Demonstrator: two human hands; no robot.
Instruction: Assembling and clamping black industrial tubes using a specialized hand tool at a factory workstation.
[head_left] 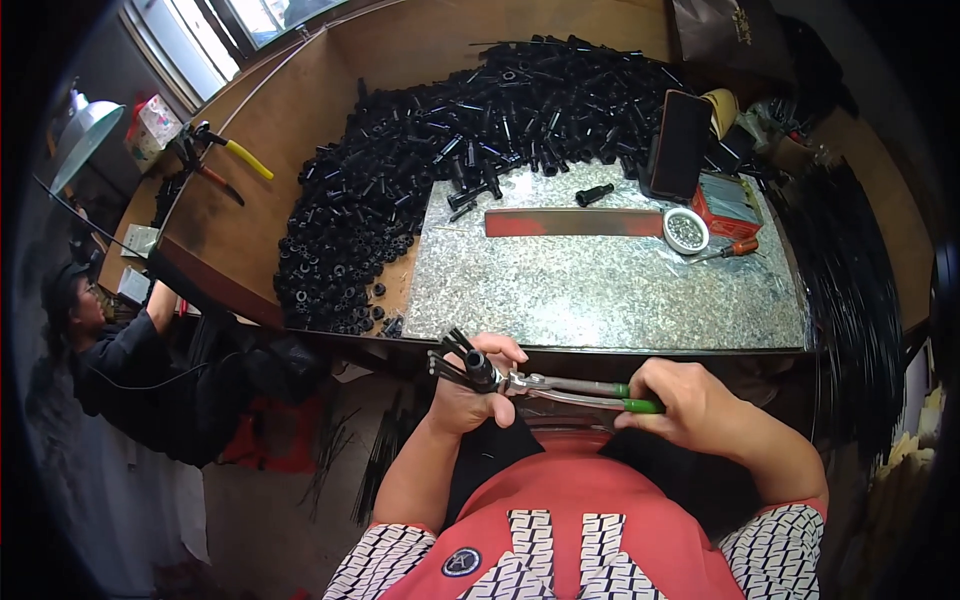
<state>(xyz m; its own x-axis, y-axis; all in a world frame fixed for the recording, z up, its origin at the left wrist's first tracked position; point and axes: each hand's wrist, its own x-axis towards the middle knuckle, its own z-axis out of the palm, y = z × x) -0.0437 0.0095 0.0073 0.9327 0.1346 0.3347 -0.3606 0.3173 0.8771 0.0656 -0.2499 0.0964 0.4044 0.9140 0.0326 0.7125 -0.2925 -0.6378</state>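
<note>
In front of my body, just off the near edge of the work table, my left hand (458, 405) is closed around a black tubular fitting (482, 370) with several thin black rods sticking out of it. Its thumb and fingers wrap the piece from both sides. My right hand (690, 400) grips the green handles of a pair of pliers (575, 388). The pliers lie nearly level, their metal jaws pointing left and meeting the fitting at my left fingers. Whether the jaws bite on a rod or on the fitting is too small to tell.
Behind a speckled stone slab (600, 290) is a heap of black fittings (400, 170). On the slab are a flat bar (575, 223), a white bowl of small metal pieces (686, 231), a screwdriver (740, 247) and a phone (680, 145). Black rods (850, 290) hang right; a co-worker (110, 340) sits left.
</note>
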